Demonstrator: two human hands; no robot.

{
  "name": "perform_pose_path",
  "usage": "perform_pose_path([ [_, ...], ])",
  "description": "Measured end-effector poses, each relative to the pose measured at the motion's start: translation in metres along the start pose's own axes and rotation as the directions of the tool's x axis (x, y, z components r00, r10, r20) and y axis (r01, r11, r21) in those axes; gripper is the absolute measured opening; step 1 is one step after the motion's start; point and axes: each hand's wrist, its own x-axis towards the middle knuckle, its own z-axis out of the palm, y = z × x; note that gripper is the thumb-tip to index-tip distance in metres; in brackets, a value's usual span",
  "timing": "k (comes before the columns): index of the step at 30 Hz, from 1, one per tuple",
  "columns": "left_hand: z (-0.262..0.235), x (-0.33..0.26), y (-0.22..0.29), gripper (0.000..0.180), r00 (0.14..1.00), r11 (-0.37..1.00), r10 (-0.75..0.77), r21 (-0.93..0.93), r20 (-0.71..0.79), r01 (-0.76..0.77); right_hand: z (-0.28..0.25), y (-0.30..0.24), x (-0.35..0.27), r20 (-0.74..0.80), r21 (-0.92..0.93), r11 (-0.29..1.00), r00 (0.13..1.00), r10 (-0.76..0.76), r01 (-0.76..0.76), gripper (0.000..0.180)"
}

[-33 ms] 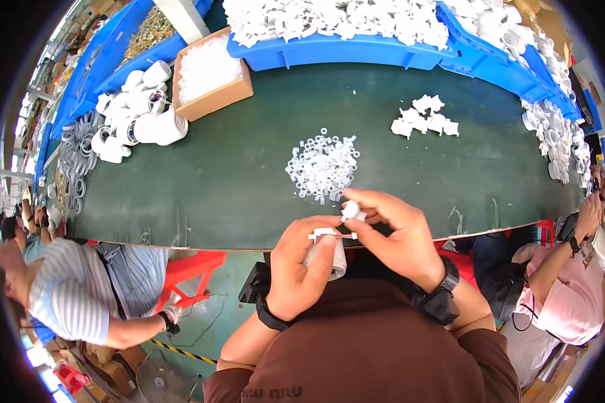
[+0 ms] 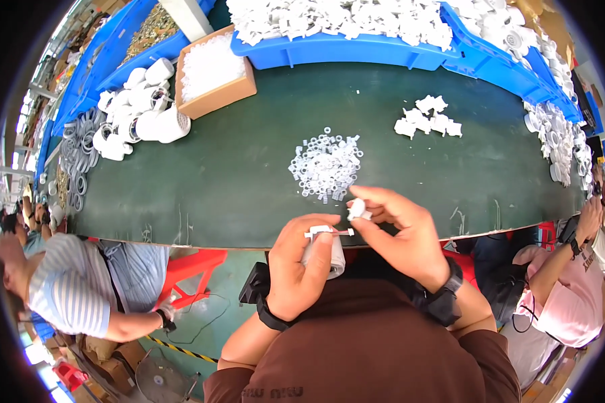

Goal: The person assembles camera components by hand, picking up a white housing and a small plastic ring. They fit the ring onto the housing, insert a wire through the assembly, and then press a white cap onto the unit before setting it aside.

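At the table's near edge, my left hand is closed around a white cylindrical housing, its thumb pressed along the top. A thin reddish wire ending in a small white plug sticks out to the right from beneath the thumb. My right hand pinches a small white plastic fitting between thumb and fingers, just right of and beyond the plug, apart from the housing. Past both hands lies a pile of small translucent rings.
Small white plastic pieces lie at the far right. Blue bins of white parts line the back, beside a cardboard box. White housings and grey rings sit at left. A person sits at left, another at right.
My right hand, with the white fitting, has shifted slightly right, away from my left hand. The left hand still holds the housing, almost unmoved.
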Motion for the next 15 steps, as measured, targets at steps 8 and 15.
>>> perform_pose_path([
  [8,0.000,0.005,0.005,0.018,0.965,0.916,0.215,0.372,-0.147,-0.147,0.021,-0.021,-0.005,0.114,0.221,0.973,0.993,0.042,-0.067,0.036],
  [15,-0.001,0.004,0.004,0.033,0.969,0.886,0.231,0.429,-0.083,-0.174,0.032,-0.004,-0.007,0.022,0.170,0.985,0.999,-0.028,0.024,0.039],
])
